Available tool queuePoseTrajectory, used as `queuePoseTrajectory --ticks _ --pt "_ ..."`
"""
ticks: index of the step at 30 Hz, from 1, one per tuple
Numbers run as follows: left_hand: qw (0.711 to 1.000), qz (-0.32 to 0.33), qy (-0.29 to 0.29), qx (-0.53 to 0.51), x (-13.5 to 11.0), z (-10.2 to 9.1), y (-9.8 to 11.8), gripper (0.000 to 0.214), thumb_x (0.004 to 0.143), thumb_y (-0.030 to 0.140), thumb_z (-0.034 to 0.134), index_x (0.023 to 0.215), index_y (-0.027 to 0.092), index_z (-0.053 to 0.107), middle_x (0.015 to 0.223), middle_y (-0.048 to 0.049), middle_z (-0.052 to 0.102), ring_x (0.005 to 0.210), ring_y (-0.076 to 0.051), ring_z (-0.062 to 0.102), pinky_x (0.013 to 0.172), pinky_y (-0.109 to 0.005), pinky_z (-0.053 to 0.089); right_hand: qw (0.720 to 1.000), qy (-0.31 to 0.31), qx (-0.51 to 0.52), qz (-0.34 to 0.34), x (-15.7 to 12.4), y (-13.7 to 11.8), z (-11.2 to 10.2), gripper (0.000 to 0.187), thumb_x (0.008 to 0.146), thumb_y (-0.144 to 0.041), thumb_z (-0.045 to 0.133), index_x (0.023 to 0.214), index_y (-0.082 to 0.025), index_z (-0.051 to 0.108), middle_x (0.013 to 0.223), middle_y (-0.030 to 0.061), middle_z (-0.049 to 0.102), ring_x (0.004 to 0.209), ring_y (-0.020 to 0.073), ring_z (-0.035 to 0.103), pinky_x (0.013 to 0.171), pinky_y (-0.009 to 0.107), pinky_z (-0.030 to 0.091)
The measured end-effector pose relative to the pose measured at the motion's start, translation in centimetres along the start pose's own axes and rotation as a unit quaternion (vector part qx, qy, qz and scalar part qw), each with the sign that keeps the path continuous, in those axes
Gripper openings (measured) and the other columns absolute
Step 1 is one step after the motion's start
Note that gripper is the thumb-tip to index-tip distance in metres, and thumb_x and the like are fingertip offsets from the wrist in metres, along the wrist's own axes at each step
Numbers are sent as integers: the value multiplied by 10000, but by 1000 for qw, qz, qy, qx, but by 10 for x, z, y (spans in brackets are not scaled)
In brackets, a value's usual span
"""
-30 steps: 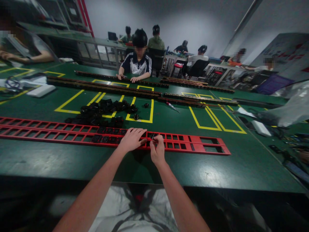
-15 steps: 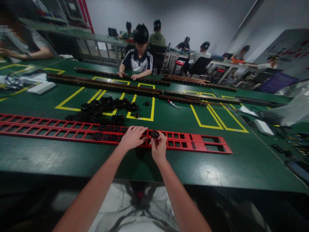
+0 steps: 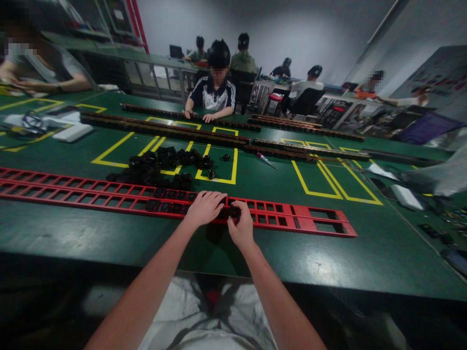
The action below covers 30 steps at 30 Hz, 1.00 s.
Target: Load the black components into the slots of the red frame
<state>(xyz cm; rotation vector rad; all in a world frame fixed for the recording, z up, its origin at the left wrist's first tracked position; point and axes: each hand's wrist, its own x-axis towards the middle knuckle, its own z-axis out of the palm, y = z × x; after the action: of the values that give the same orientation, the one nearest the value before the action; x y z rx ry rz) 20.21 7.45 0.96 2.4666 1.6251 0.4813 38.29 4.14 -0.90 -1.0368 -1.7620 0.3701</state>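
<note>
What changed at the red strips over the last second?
The right hand raised a small black part slightly off the near red strip, then lowered it back onto the strip, grip unchanged. The left hand stayed flat on the strip beside it. The pile of black parts behind did not move.

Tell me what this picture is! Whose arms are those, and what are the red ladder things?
The arms belong to a person wearing a camera on their head, so you see what they see, looking down at a green table. The red things are two long frames full of little square holes, lying side by side. Some holes already have black plugs in them. The left hand rests flat on the frames. The right hand pinches a small black part at a hole with its fingers. Behind lies a pile of black parts. Across the table, another person works on a dark strip.
</note>
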Motion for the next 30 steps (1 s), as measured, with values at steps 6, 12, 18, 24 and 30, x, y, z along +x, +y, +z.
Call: queuePoseTrajectory --ticks 6,12,18,24,30 --pt "1000 -5 -2 -2 1 -3 2 451 1001 259 388 1420 267 554 1422 -63 621 1281 -257 560 1119 -485 364 995 -80 -60 -8 4 0 -16 373 845 -193 578 1218 -196 580 1208 128 649 1138 276 616 981 473 522" --pt "1000 -3 10 -11 0 -3 3 439 1022 300 359 1411 264 559 1417 -62 625 1281 -259 559 1120 -484 349 985 -97 -135 -48 -8 11 -21 403 898 -197 570 1300 -204 605 1227 137 643 1134 283 615 958 485 524" --pt "1000 -10 9 -6 -1 -1 3 442 1025 307 353 1413 243 555 1413 -68 627 1278 -259 560 1137 -496 335 991 -69 -110 -41 -8 10 -20 300 890 -184 572 1187 -188 611 1159 127 660 1115 269 608 961 454 526" --pt "1000 -11 19 -10 -1 -2 4 433 1014 301 379 1398 250 572 1398 -67 637 1277 -254 567 1149 -476 336 992 -73 -88 -54 -7 8 -23 227 904 -193 585 1125 -196 637 1149 119 664 1085 256 610 943 436 520" --pt "1000 -10 3 10 0 -4 5 433 1019 300 372 1403 231 559 1413 -70 628 1281 -244 567 1135 -478 357 989 -96 -102 -58 -6 7 -24 227 920 -184 575 1130 -207 659 1167 102 694 1088 260 626 945 448 507"
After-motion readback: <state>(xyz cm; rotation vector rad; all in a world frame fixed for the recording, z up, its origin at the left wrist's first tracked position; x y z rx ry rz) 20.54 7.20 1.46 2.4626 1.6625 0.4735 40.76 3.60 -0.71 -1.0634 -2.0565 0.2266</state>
